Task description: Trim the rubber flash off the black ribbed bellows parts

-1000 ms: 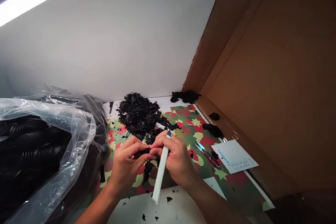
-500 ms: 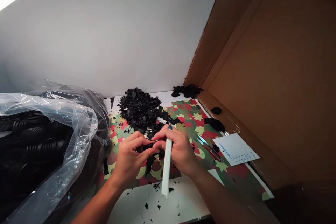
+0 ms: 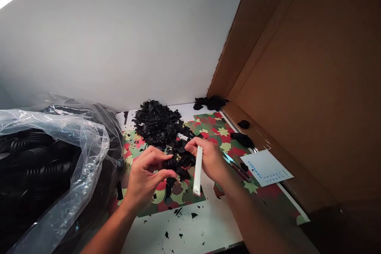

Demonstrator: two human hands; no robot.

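Between the thumb and fingers of my left hand [image 3: 145,172] is a small black ribbed rubber part [image 3: 170,162]. My right hand [image 3: 210,158] is closed round a white stick-like handle [image 3: 197,172], whose lower end points toward me; its working end is hidden by the fingers. A gap separates the two hands. Just beyond them lies a heap of black rubber scraps [image 3: 156,123], with looser black pieces [image 3: 184,158] spreading from it toward my hands.
On the left, a clear plastic bag [image 3: 98,143] holds many black ribbed parts [image 3: 47,166]. Small scissors-like snips [image 3: 236,166] and a white printed card [image 3: 267,168] lie to the right, by a cardboard wall [image 3: 312,87]. Camouflage-patterned paper [image 3: 208,121] covers the table.
My right hand has moved away to the right from the left hand, carrying the white handle. The black ribbed part in my left hand now shows more plainly.
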